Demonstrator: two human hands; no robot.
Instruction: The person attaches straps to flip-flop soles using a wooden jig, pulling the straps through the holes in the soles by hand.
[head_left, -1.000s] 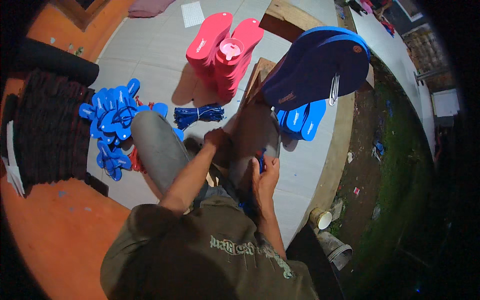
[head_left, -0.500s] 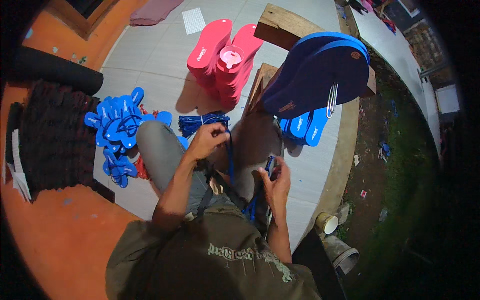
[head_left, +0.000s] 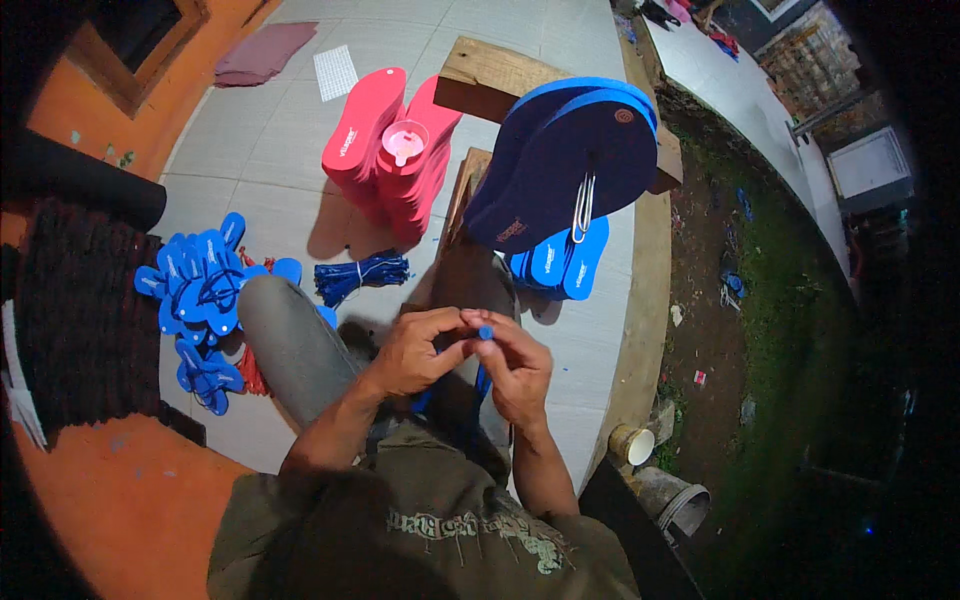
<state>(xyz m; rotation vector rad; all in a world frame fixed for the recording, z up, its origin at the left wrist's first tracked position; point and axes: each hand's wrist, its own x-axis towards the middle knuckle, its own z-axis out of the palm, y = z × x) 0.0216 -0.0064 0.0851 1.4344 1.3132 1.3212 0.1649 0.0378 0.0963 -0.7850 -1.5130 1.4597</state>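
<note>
Both hands meet above the lap, the left hand (head_left: pixel 415 350) and the right hand (head_left: pixel 520 372) touching, thumbs and fingers pinched on a slim blue piece (head_left: pixel 487 332), probably a sandal strap, though the fingers cover most of it.

Among the containers, the largest is a grey bucket (head_left: pixel 688 508) tipped on its side at the floor's edge, lower right. Just beside it lies a smaller pale tub (head_left: pixel 640 446), its round end facing right. Smallest is a round pink cup (head_left: pixel 404 145), with something pale inside, sitting on stacked pink soles (head_left: pixel 360 130).

The slim blue piece is between the two hands, its rounded tip poking above the fingertips; blue strands (head_left: pixel 483 382) show just below.

Pale smooth tiles (head_left: pixel 270 170) form the floor. Beyond the right hand, a rough timber stand (head_left: pixel 500 80) bears thick, curved blue soles (head_left: pixel 625 92), the near face dark, with a looped silvery wire (head_left: pixel 583 208) against it. Small blue sandals (head_left: pixel 215 285) lie heaped past the left knee, and a tied bundle of glossy blue straps (head_left: pixel 362 277) rests nearer the hands.
</note>
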